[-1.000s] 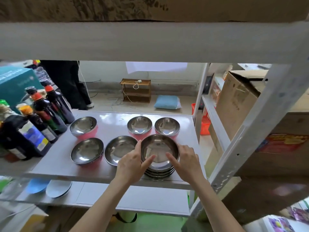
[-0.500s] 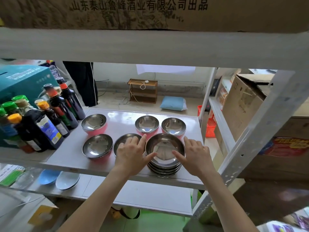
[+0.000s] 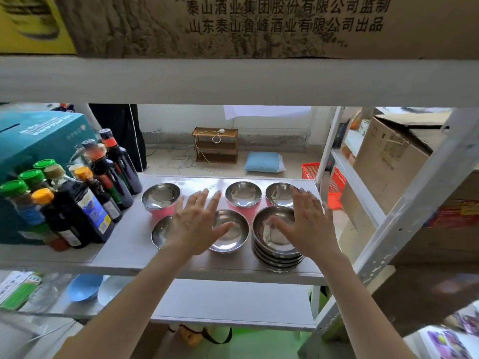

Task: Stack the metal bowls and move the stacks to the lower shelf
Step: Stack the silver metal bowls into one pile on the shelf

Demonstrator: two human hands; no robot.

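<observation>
Five bowls: loose on the shelf [image 3: 124,244], unstacked
Back row: pink bowl [image 3: 160,196] at left, then second bowl [image 3: 243,195] and third bowl [image 3: 280,194], both pink outside too
Front row: left bowl [image 3: 162,235], partly hidden by the left hand; middle bowl [image 3: 229,234] just beside the stack
Stack [image 3: 277,242]: nested metal bowls at the front right corner of the shelf, near the edge (layer count hard to make out)
Left hand [image 3: 197,224]: hovers flat over the front row, fingers [image 3: 193,203] spread wide, gripping nothing; thumb reaches across the middle bowl
Right hand [image 3: 308,226]: hovers over the stack's right side, fingers [image 3: 307,203] splayed, nothing held; contact with the top rim cannot be told
Bottles [image 3: 85,200]: dark sauce bottles clustered at the shelf's left end, in front of a teal box [image 3: 33,141]
Lower shelf [image 3: 233,304]: bare white board under the bowls; blue dish [image 3: 83,287] sits to its left
Above: cardboard carton [image 3: 259,24] with printed characters
</observation>
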